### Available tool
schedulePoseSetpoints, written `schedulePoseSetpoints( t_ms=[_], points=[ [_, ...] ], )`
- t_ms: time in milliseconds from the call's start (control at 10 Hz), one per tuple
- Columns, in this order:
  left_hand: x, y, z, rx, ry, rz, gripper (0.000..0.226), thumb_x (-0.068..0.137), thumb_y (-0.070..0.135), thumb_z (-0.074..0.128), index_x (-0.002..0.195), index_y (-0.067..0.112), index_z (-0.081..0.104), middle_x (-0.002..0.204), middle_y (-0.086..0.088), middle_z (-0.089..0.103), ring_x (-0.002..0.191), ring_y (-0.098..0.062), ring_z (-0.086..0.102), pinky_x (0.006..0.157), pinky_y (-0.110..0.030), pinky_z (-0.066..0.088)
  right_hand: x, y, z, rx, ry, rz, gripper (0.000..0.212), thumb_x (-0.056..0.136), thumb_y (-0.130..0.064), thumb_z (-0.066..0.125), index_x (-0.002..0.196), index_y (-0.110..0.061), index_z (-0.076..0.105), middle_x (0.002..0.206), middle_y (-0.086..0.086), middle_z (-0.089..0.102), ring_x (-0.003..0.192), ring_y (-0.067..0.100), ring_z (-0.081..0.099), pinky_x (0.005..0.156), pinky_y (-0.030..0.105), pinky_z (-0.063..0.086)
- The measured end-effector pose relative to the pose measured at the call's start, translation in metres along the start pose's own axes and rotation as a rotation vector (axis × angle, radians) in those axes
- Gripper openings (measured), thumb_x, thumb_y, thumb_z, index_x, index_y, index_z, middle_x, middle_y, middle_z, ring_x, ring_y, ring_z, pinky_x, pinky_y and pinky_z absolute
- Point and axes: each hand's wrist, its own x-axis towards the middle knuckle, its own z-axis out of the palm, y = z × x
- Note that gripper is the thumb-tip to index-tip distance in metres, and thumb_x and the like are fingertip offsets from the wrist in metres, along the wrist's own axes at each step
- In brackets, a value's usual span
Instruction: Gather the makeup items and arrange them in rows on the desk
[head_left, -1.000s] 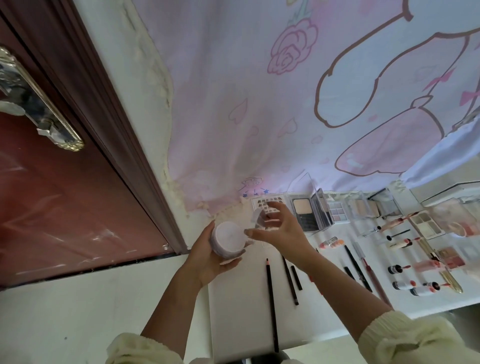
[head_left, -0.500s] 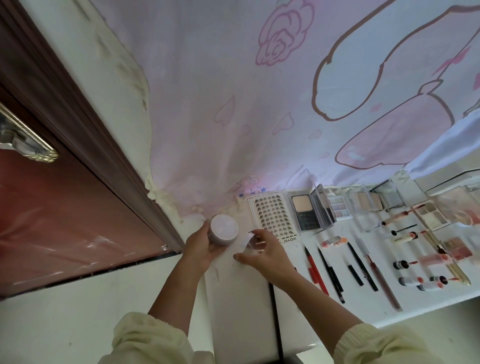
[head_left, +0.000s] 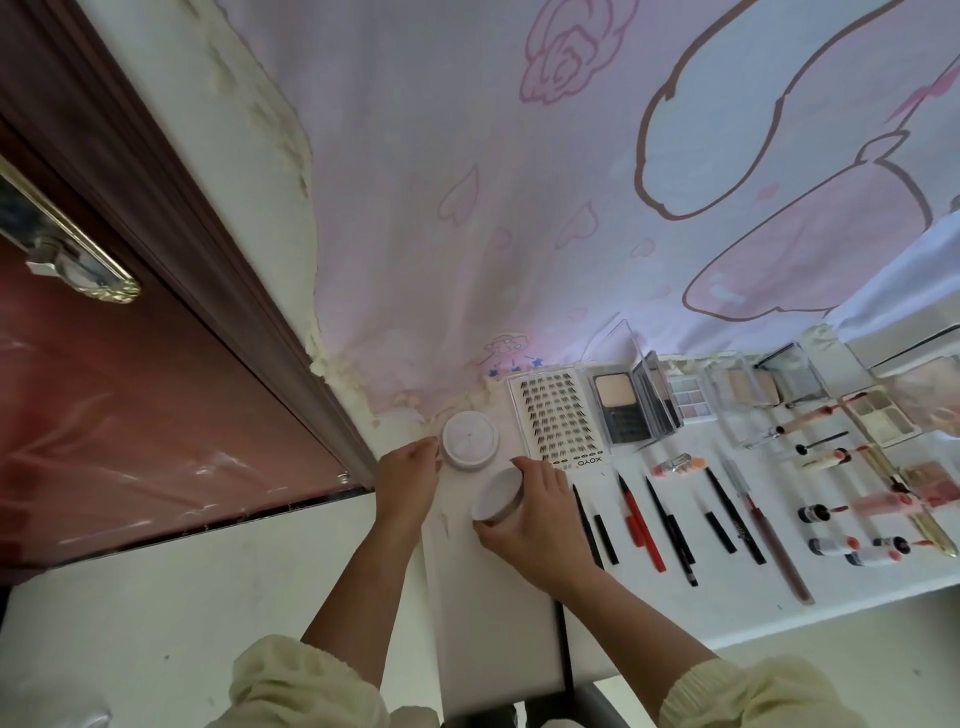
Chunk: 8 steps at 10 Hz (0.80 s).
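Note:
A round white powder jar (head_left: 470, 439) stands at the back left of the white desk (head_left: 498, 618), beside a lash tray (head_left: 558, 418). My left hand (head_left: 408, 475) holds the jar by its left side with curled fingertips. My right hand (head_left: 540, 512) grips a round whitish lid (head_left: 496, 501) just in front of the jar, low over the desk. To the right lie rows: open palettes (head_left: 621, 410) at the back, pencils and liners (head_left: 670, 525) in the middle, lip tubes (head_left: 852, 545) at the far right.
A dark red door (head_left: 130, 431) with a brass handle (head_left: 67, 244) and its brown frame stand at the left. A pink cartoon cloth (head_left: 519, 208) hangs on the wall behind the desk. A long black pencil (head_left: 566, 660) lies along the desk's near part.
Both hands have come down from in front of me to the desk. The jar now stands beside the lash tray, and the lid in my right hand has dropped in front of it.

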Motion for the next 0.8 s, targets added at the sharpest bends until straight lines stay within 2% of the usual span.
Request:
schedulePoseSetpoints(
  t_ms=[100, 200, 300, 400, 500, 600, 700, 800],
  points=[
    [-0.008, -0.007, 0.000, 0.033, 0.009, 0.071, 0.027, 0.091, 0.024, 0.053, 0.066, 0.027, 0.062, 0.082, 0.001, 0.069, 0.101, -0.031, 0.065, 0.094, -0.049, 0.049, -0.011, 0.003, 0.002, -0.134, -0.006, 0.011, 0.079, 0.078, -0.053, 0.063, 0.143, -0.019, 0.031, 0.140, -0.005, 0.040, 0.130, 0.016, 0.032, 0.106, 0.032, 0.024],
    [-0.017, -0.014, 0.002, 0.042, 0.059, 0.154, 0.018, 0.093, 0.022, 0.054, 0.100, 0.023, 0.070, 0.102, 0.000, 0.069, 0.102, -0.022, 0.064, 0.095, -0.045, 0.051, -0.016, 0.004, 0.003, -0.212, -0.013, 0.022, 0.078, 0.081, -0.056, 0.060, 0.143, -0.019, 0.030, 0.141, -0.005, 0.040, 0.131, 0.018, 0.031, 0.105, 0.034, 0.024],
    [-0.029, -0.018, 0.006, 0.061, 0.159, 0.201, 0.026, 0.092, 0.017, 0.054, 0.115, 0.018, 0.066, 0.108, -0.001, 0.068, 0.100, -0.020, 0.063, 0.092, -0.040, 0.052, -0.014, 0.004, 0.004, -0.228, -0.005, 0.018, 0.078, 0.082, -0.054, 0.060, 0.144, -0.017, 0.030, 0.142, -0.002, 0.041, 0.132, 0.021, 0.031, 0.104, 0.036, 0.024],
    [-0.040, -0.029, 0.007, 0.121, 0.203, 0.246, 0.028, 0.092, 0.014, 0.054, 0.118, 0.016, 0.065, 0.111, 0.000, 0.064, 0.102, -0.016, 0.060, 0.086, -0.029, 0.048, -0.015, 0.006, 0.007, -0.305, -0.019, -0.006, 0.078, 0.084, -0.053, 0.058, 0.145, -0.016, 0.027, 0.144, -0.003, 0.041, 0.133, 0.021, 0.030, 0.104, 0.036, 0.025],
    [-0.043, -0.045, 0.005, 0.228, 0.239, 0.303, 0.031, 0.090, 0.012, 0.059, 0.120, 0.018, 0.062, 0.113, -0.003, 0.062, 0.106, -0.018, 0.057, 0.086, -0.030, 0.046, -0.015, 0.007, 0.007, -0.333, -0.034, -0.039, 0.074, 0.084, -0.051, 0.059, 0.143, -0.017, 0.028, 0.142, -0.003, 0.041, 0.132, 0.020, 0.032, 0.104, 0.035, 0.027],
    [-0.053, -0.052, 0.005, 0.315, 0.284, 0.313, 0.034, 0.089, 0.013, 0.062, 0.122, 0.016, 0.059, 0.112, -0.008, 0.058, 0.109, -0.023, 0.052, 0.088, -0.032, 0.044, -0.016, 0.007, 0.000, -0.334, -0.072, -0.057, 0.074, 0.085, -0.050, 0.060, 0.142, -0.017, 0.027, 0.143, -0.002, 0.039, 0.133, 0.020, 0.031, 0.106, 0.035, 0.027],
    [-0.062, -0.053, 0.004, 0.424, 0.290, 0.320, 0.037, 0.091, 0.018, 0.058, 0.128, 0.016, 0.052, 0.121, -0.011, 0.055, 0.119, -0.026, 0.041, 0.090, -0.034, 0.041, -0.016, 0.006, -0.017, -0.290, -0.068, -0.069, 0.072, 0.087, -0.050, 0.060, 0.143, -0.016, 0.029, 0.146, 0.000, 0.037, 0.136, 0.021, 0.028, 0.108, 0.036, 0.026],
    [-0.071, -0.060, 0.001, 0.520, 0.299, 0.243, 0.042, 0.096, 0.021, 0.051, 0.137, 0.012, 0.042, 0.140, -0.014, 0.042, 0.130, -0.032, 0.031, 0.098, -0.044, 0.039, -0.022, 0.003, -0.037, -0.185, -0.067, -0.098, 0.067, 0.089, -0.048, 0.060, 0.142, -0.017, 0.034, 0.144, -0.001, 0.040, 0.135, 0.019, 0.030, 0.109, 0.036, 0.026]
  ],
)
